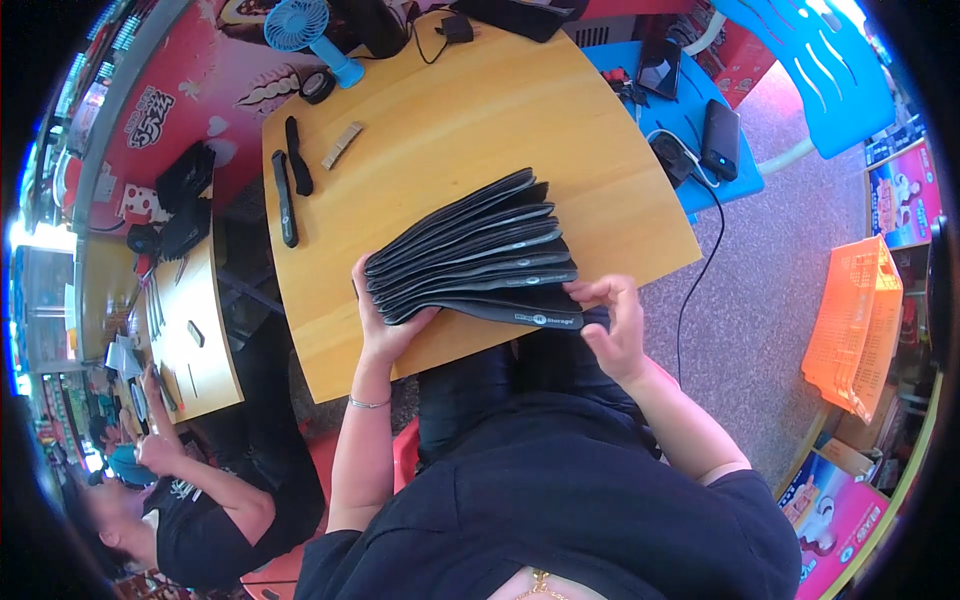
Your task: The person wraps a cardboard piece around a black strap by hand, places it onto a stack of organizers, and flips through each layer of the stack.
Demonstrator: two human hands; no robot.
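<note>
A thick bundle of black straps [470,245], each with a small pale label near its right end, lies fanned out over the table's near edge. My left hand [385,325] is closed round the bundle's narrow left end, where the straps are pressed together. At the right, the loose ends spread apart. My right hand [615,325] is beside the end of the nearest strap, with thumb and forefinger apart around its tip. Whether those fingertips touch the strap is hard to make out. Two more black straps [285,200] lie at the table's left side.
The wooden table [470,110] also bears a small beige strip [342,145], a blue fan [310,35] and a black charger [456,28]. A blue stool [735,170] holds a phone and a power bank. An orange basket [850,330] stands right. Another person [200,500] works left.
</note>
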